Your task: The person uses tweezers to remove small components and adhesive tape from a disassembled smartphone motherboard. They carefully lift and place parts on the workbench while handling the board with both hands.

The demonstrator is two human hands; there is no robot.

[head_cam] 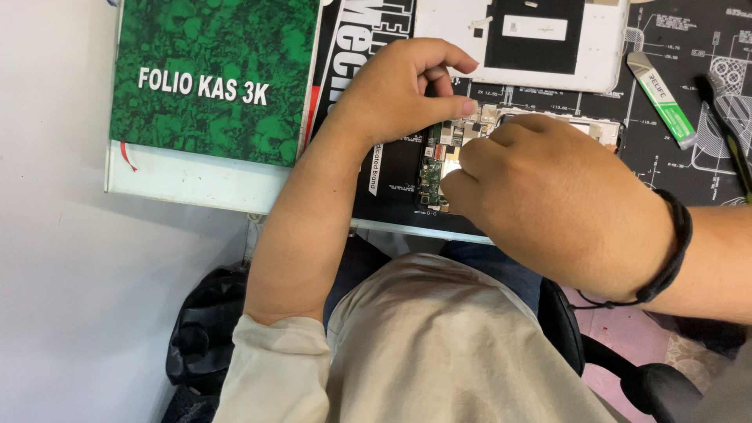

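Opened device (439, 168) with exposed green circuit board, lying on the dark work mat (674, 168). Left hand (399, 90) pinches fingertips on the device's upper edge; right hand (548, 200), fingers curled, covers its middle. White back cover (611, 47) lies just beyond the device.

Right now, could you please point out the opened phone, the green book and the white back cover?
opened phone (433, 168), head view, green circuit board.
green book (211, 47), head view, cover.
white back cover (603, 47), head view, right edge.

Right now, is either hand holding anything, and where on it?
Both hands rest on the opened phone: left hand fingertips at its top edge, right hand covering the middle. A true grip cannot be told.
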